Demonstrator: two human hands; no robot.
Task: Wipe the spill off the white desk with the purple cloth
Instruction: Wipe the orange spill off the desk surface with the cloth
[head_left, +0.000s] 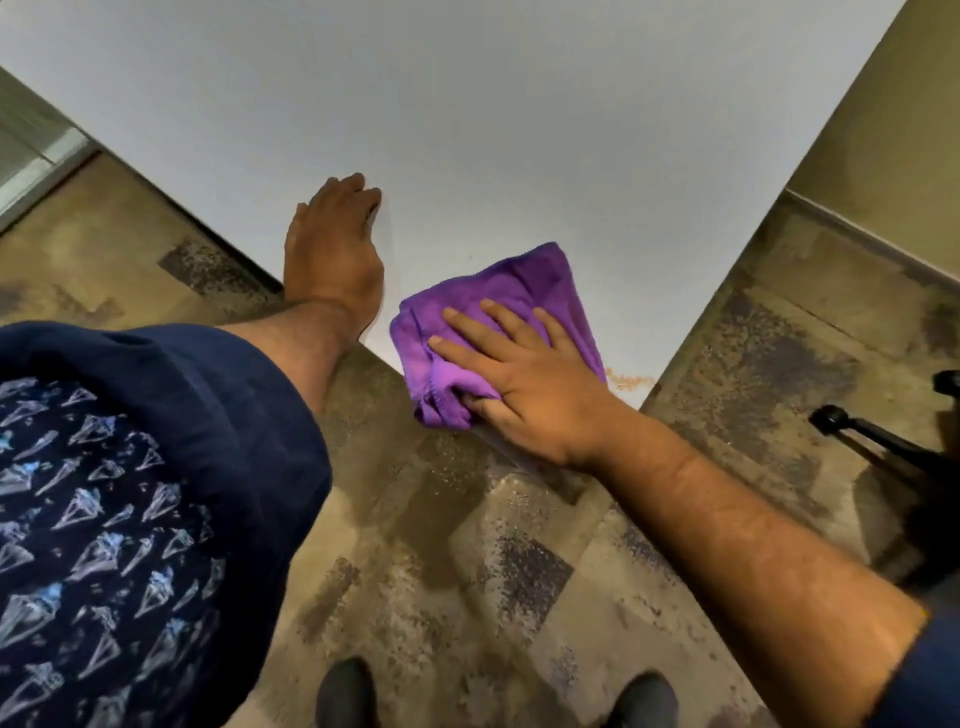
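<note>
A folded purple cloth (498, 291) lies on the white desk (467, 119) near its front corner. My right hand (524, 379) presses flat on the cloth, fingers spread across it and thumb tucked under its near edge at the desk rim. A small orange-brown spill (628, 382) shows on the desk just right of the cloth, close to the corner. My left hand (332, 249) rests palm down on the desk's front-left edge, fingers together, holding nothing.
Patterned carpet (441, 545) lies below the desk. A black chair base with a caster (852, 431) stands at the right. My shoes (345, 693) show at the bottom. A wall and skirting (883, 156) run along the right side.
</note>
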